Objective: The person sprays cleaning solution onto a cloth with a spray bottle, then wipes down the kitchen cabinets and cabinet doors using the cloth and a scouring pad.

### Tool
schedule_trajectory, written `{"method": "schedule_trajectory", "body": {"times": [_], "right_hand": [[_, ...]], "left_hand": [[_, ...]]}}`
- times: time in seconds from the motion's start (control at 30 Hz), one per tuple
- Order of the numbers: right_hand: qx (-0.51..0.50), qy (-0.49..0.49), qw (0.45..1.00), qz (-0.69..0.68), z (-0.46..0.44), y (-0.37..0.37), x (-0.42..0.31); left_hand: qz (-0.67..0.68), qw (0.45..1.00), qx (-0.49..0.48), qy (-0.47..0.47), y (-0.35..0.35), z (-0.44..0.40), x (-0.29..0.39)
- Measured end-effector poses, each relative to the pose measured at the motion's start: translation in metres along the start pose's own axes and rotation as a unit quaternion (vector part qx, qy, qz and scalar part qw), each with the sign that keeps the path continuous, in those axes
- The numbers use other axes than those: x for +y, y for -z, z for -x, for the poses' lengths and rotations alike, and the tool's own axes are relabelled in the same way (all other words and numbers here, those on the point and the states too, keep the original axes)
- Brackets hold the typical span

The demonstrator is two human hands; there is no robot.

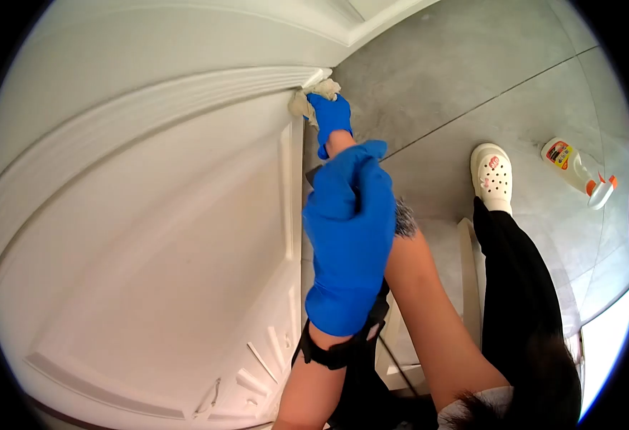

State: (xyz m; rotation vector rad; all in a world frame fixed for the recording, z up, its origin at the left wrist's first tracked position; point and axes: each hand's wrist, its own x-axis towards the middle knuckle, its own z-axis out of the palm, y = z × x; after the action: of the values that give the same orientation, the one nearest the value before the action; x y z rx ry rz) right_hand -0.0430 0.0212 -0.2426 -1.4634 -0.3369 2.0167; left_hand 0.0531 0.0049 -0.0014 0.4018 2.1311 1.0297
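Observation:
My right hand (332, 115), in a blue rubber glove, is closed on a beige cloth (323, 89). It presses the cloth at the corner where the white door panel (164, 236) and its moulding meet the floor. Nearer the camera is my left hand (350, 229), also blue-gloved and curled into a fist. Grey bristles (405, 219) stick out on the fist's right side, and a dark flat end shows on its left, which looks like a brush held across the palm. Most of its handle is hidden. The left fist overlaps my right forearm.
A spray bottle (571, 166) with an orange and white trigger lies on the grey tiled floor (429, 79) at right. My foot in a white clog (491, 172) stands beside it. Another white panel rises at the top.

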Motion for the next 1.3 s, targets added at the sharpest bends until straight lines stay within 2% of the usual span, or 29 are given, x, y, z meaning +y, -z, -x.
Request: {"method": "schedule_trajectory", "body": {"times": [0.07,0.13,0.17,0.2,0.27,0.33,0.4,0.5,0.53,0.57,0.6,0.63,0.7,0.73,0.8,0.83,0.87,0.93,0.97,1.03,1.07,1.1,1.13,1.17,1.2,1.27,1.3], "right_hand": [[0.002,0.039,0.999,0.017,-0.011,-0.006,0.000],[0.135,0.101,0.983,-0.078,-0.029,-0.004,0.031],[0.119,0.011,0.989,-0.089,-0.017,0.000,0.004],[0.119,0.012,0.989,-0.091,-0.014,0.000,-0.010],[0.062,0.005,0.997,-0.046,-0.011,-0.003,-0.021],[0.041,0.022,0.995,-0.093,0.000,0.001,-0.009],[0.041,0.105,0.993,-0.015,0.011,-0.001,0.001],[0.054,0.103,0.992,-0.050,-0.029,-0.010,0.022],[0.022,0.036,0.995,-0.091,-0.025,-0.009,0.006],[-0.006,-0.034,0.991,-0.129,-0.022,-0.009,-0.011],[-0.010,-0.024,0.991,-0.130,-0.009,-0.008,-0.027],[0.013,-0.052,0.994,-0.100,0.003,-0.002,-0.034],[-0.006,0.064,0.998,-0.024,-0.003,0.007,-0.001],[-0.007,0.062,0.998,-0.023,-0.012,0.003,0.008],[0.073,0.168,0.982,0.052,-0.018,-0.004,0.025],[-0.003,0.016,0.995,-0.103,-0.001,-0.003,-0.012],[-0.004,0.015,0.994,-0.108,-0.005,0.001,-0.012],[-0.095,0.005,0.986,-0.140,-0.023,0.004,-0.014],[-0.069,0.128,0.988,0.060,-0.013,0.014,-0.005],[-0.062,0.163,0.980,-0.098,-0.009,0.009,0.000],[-0.071,-0.027,0.934,-0.349,-0.002,0.018,0.004],[-0.066,-0.032,0.934,-0.351,-0.004,0.021,0.004],[-0.094,-0.003,0.975,-0.200,-0.010,0.027,0.006],[-0.119,0.027,0.991,-0.047,-0.016,0.029,0.006],[-0.119,0.025,0.991,-0.047,-0.019,0.027,0.005],[-0.195,0.002,0.961,-0.195,-0.029,0.023,-0.002],[-0.095,-0.078,0.953,-0.276,-0.009,0.016,-0.011]], "left_hand": [[-0.014,1.000,-0.003,-0.012,-0.002,-0.005,-0.002],[-0.059,0.998,-0.019,-0.031,0.001,-0.002,-0.011],[-0.025,0.998,-0.027,-0.053,0.005,-0.005,-0.017],[-0.026,0.998,-0.029,-0.054,0.006,-0.005,-0.018],[-0.025,0.999,-0.006,0.020,0.007,-0.004,-0.007],[-0.012,1.000,0.000,0.018,0.005,-0.001,-0.010],[-0.001,1.000,0.005,0.007,0.003,-0.008,-0.012],[-0.073,0.996,-0.007,-0.052,0.003,-0.004,-0.010],[-0.076,0.996,-0.007,-0.052,0.003,0.000,-0.005],[-0.063,0.998,-0.008,0.003,0.001,0.004,0.002],[-0.045,0.997,-0.010,0.056,-0.001,0.005,0.005],[-0.070,0.997,-0.011,0.025,-0.001,0.003,-0.001],[-0.041,0.999,-0.022,-0.004,0.000,0.001,-0.003],[-0.015,0.999,-0.030,-0.032,0.001,0.000,-0.005],[-0.027,0.999,-0.020,-0.040,0.001,-0.002,-0.008],[-0.036,0.998,-0.012,-0.057,0.001,-0.001,-0.007],[-0.040,0.997,-0.012,-0.060,0.001,0.002,-0.005],[-0.089,0.995,-0.028,-0.045,-0.003,0.006,-0.002],[-0.066,0.996,-0.025,-0.046,-0.005,0.006,-0.006],[-0.050,0.998,-0.037,-0.031,-0.003,0.002,-0.001],[-0.042,0.998,-0.048,-0.007,-0.002,0.001,0.000],[-0.047,0.998,-0.047,-0.001,-0.001,0.000,-0.004],[-0.054,0.997,-0.034,-0.037,0.001,0.001,-0.012],[-0.063,0.995,-0.025,-0.075,0.001,0.001,-0.014],[-0.064,0.995,-0.025,-0.073,0.001,0.004,-0.013],[-0.072,0.996,-0.022,-0.051,-0.002,0.008,-0.008],[-0.065,0.996,-0.022,-0.055,-0.001,0.008,-0.008]]}}
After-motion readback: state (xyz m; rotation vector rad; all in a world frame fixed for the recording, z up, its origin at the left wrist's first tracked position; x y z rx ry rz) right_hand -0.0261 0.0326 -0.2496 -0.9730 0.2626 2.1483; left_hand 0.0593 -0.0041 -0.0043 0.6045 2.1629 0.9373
